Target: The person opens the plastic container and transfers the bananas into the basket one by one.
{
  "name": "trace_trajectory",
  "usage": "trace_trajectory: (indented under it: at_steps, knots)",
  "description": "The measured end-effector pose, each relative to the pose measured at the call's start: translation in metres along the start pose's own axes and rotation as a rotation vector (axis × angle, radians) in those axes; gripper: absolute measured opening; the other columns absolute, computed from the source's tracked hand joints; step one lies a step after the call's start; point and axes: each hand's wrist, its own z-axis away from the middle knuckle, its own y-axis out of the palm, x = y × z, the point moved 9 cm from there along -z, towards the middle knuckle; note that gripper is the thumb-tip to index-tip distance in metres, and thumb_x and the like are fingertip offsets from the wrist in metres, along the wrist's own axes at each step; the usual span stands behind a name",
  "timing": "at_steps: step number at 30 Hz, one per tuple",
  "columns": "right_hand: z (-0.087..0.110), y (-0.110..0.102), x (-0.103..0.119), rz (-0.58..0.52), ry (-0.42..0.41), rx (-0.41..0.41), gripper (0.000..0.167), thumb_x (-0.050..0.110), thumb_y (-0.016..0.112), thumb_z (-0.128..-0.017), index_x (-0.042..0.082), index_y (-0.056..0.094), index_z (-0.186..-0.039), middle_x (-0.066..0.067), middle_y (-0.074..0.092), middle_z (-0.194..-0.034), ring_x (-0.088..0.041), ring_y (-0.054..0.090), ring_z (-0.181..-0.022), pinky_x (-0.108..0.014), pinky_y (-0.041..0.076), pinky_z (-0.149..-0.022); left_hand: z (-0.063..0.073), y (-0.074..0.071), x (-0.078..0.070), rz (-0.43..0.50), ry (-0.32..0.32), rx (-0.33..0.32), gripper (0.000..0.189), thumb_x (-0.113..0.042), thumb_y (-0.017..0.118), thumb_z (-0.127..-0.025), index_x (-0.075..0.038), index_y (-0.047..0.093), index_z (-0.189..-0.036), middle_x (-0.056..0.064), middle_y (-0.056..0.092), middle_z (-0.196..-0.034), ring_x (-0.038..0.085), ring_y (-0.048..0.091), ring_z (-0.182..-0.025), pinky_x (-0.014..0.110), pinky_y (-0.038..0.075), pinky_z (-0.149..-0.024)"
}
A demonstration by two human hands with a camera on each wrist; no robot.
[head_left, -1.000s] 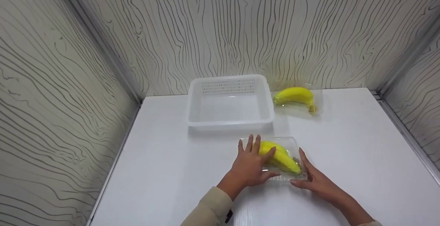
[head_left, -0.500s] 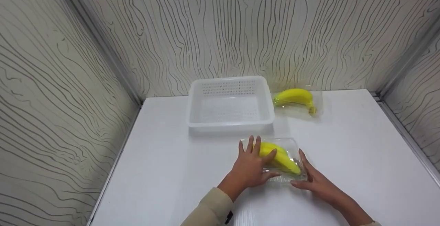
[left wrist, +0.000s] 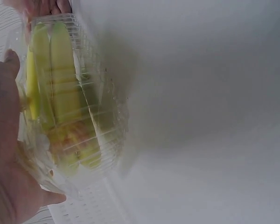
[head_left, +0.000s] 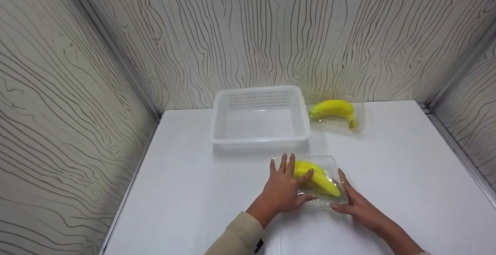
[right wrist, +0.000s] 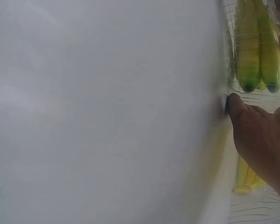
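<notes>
A clear plastic clamshell container (head_left: 327, 164) lies on the white table in the head view, with yellow bananas (head_left: 319, 181) inside. My left hand (head_left: 281, 189) rests over its left part, fingers spread across the lid. At the right end my right hand (head_left: 360, 206) holds the container, thumb on the near corner and fingers along the side. In the left wrist view the bananas (left wrist: 65, 93) show through the ribbed plastic beside the left hand (left wrist: 7, 140). The right wrist view shows greenish banana tips (right wrist: 247, 70) near the thumb of the right hand (right wrist: 263, 135).
Behind the hands stands a white perforated plastic basket (head_left: 259, 140). To its right, by the back wall, lies a second clear container (head_left: 360, 111) with yellow bananas (head_left: 333, 107) in it. Wood-patterned panels (head_left: 248, 34) enclose the white table (head_left: 174, 193) at the back and sides.
</notes>
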Motion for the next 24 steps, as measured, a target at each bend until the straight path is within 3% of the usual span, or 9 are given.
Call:
trace_trajectory:
  at_steps: [9, 24]
  knots:
    - [-0.0026, 0.002, -0.001, 0.004, 0.047, -0.001, 0.115, 0.034, 0.07, -0.097, 0.038, -0.02, -0.168, -0.012, -0.025, -0.178, -0.051, -0.021, -0.163, -0.081, -0.006, -0.122, -0.0004, -0.0007, 0.0, -0.028, -0.004, 0.01, 0.072, -0.087, 0.037, -0.096, -0.056, 0.037, -0.161, 0.017, 0.037, -0.174, 0.042, 0.036, -0.161, 0.069, 0.04, -0.121]
    - [-0.0008, 0.0013, 0.0007, 0.036, 0.036, -0.002, 0.117, 0.035, 0.071, -0.097, 0.037, -0.023, -0.168, -0.014, -0.026, -0.178, -0.053, -0.021, -0.162, -0.081, -0.004, -0.122, 0.0, -0.0019, -0.0008, -0.031, 0.005, -0.007, 0.071, -0.086, 0.036, -0.097, -0.055, 0.037, -0.161, 0.017, 0.038, -0.173, 0.042, 0.039, -0.16, 0.069, 0.041, -0.12]
